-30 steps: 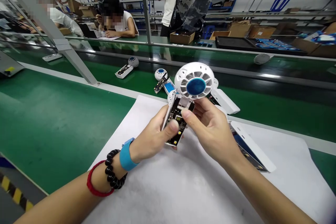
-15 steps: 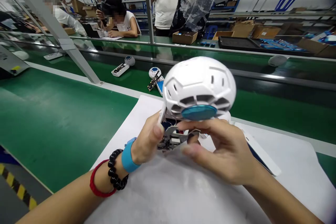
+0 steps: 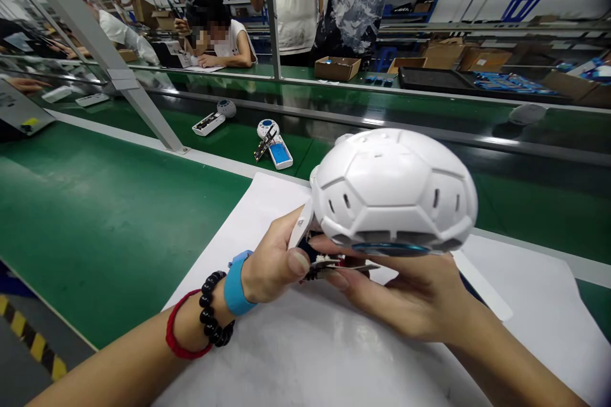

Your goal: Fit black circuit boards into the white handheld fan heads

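Observation:
My left hand is closed around the white handle shell of a device, its thumb toward the circuit board. The device's large rounded white head has football-like panels and slots. A blue disc shows as a thin strip on its underside. Below the head, my right hand pinches the circuit board between thumb and fingers at the open side of the handle. Some of the right fingers are hidden behind the board and head. A white sheet lies under both hands.
A long white part with a dark face lies right of my right hand. On the green conveyor are an opened device with blue inside and another with exposed electronics. A slanted metal post stands left. Co-workers are across the line.
The device has tilted and moved right and down, leaving its blue disc nearly edge-on. The circuit board now appears flatter. Opened devices on the near conveyor shifted left; a white piece farther back shifted right.

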{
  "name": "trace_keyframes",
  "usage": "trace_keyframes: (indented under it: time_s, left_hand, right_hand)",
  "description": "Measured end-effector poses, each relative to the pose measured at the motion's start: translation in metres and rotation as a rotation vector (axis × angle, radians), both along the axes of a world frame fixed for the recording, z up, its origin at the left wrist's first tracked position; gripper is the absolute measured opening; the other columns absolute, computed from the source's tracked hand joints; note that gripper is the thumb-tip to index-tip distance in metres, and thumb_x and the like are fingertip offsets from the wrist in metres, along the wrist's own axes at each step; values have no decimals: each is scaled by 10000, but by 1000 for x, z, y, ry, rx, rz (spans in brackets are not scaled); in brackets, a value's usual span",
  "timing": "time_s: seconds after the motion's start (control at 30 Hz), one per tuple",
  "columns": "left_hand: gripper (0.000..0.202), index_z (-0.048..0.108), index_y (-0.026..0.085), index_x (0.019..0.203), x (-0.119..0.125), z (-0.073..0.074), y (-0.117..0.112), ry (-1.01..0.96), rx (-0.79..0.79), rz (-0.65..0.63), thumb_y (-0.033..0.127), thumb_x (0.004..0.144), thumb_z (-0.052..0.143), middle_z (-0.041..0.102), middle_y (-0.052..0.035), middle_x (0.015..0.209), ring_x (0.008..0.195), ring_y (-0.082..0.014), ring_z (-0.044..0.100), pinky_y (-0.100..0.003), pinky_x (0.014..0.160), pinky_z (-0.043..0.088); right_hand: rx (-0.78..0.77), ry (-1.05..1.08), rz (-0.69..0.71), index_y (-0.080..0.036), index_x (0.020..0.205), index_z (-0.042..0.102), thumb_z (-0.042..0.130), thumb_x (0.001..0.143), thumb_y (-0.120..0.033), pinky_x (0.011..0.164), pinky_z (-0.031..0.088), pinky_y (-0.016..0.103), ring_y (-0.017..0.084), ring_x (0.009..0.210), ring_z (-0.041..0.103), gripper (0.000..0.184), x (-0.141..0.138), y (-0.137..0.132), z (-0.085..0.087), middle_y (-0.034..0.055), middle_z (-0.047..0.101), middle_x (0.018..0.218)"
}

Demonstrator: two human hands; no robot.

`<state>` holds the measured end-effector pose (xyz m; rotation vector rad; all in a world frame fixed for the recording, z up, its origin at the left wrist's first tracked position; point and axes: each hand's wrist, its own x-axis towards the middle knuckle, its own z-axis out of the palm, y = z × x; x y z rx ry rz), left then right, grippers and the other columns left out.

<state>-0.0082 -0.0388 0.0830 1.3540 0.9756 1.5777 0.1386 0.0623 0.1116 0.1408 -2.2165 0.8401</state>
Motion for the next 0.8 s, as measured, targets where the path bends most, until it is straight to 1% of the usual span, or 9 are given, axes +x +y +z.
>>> trace_keyframes:
  time_s: [0.07, 0.13, 0.17, 0.23, 0.33, 0.47, 0.57, 0.7, 0.8]
  left_hand:
    - [742, 622, 163, 1226, 0, -1, 0, 25, 11, 11, 771, 832, 459, 712, -135, 1067, 956, -318, 696, -415, 813, 598]
    - [762, 593, 160, 1259, 0, -3, 0, 14, 2, 6, 775, 831, 453, 714, -132, 1049, 870, -286, 709, -384, 755, 599]
    - [751, 588, 167, 1264, 0, -3, -1, 11, -1, 3, 769, 833, 460, 709, -130, 1072, 877, -280, 708, -374, 752, 597]
    - [703, 603, 179, 1248, 0, -4, -1, 19, 10, 5, 742, 850, 468, 692, -123, 1143, 994, -293, 686, -374, 825, 585]
    - [692, 626, 165, 1227, 0, -3, 0, 42, 50, -2, 730, 860, 468, 680, -120, 1183, 1125, -315, 633, -388, 939, 548]
    - [760, 593, 124, 1270, 0, -3, 1, 51, 40, -16, 745, 861, 437, 647, -161, 1250, 1170, -351, 608, -417, 966, 536]
    - [768, 581, 126, 1288, 0, -3, 1, 58, 44, -22, 748, 864, 422, 643, -161, 1258, 1172, -358, 607, -426, 966, 534]
    - [735, 596, 147, 1279, -1, -3, 2, 90, 57, -6, 736, 869, 436, 650, -144, 1244, 1149, -340, 617, -428, 974, 524]
    - [718, 599, 143, 1267, -2, -4, 2, 79, 60, -7, 724, 875, 446, 658, -148, 1223, 1133, -328, 628, -414, 941, 543]
  right_hand:
    - [-19, 22, 15, -221, 914, 743, 645, 908, -200, 620, 585, 230, 178, 766, 735, 101, -1, 1, 0, 28, 778, 885]
    - [-10, 27, 36, -240, 1012, 742, 622, 922, -191, 668, 588, 222, 166, 813, 734, 158, -2, 1, 1, 11, 778, 912]
    - [12, 12, 45, -242, 1041, 738, 600, 931, -185, 690, 588, 221, 161, 831, 732, 185, -2, 2, 3, 7, 777, 925]
    - [103, -28, 43, -231, 1067, 740, 553, 949, -184, 698, 588, 232, 166, 849, 729, 225, -1, 3, 7, 13, 774, 960]
    - [303, -66, -25, -211, 1041, 761, 510, 975, -237, 570, 567, 266, 192, 742, 723, 260, 0, 7, 12, 42, 775, 947]
    - [473, -99, -65, -232, 985, 785, 476, 994, -318, 415, 466, 290, 186, 514, 636, 320, 2, 13, 12, 38, 738, 704]
    - [501, -96, -58, -227, 1028, 768, 462, 1000, -333, 419, 470, 295, 183, 510, 633, 326, 3, 16, 10, 37, 729, 701]
    - [472, -87, -23, -224, 1003, 736, 462, 998, -312, 535, 555, 306, 189, 609, 694, 288, 2, 17, 7, 15, 737, 739]
    - [405, 25, -97, -226, 960, 705, 511, 986, -311, 529, 552, 277, 175, 606, 704, 214, -1, 11, 1, 7, 745, 733]
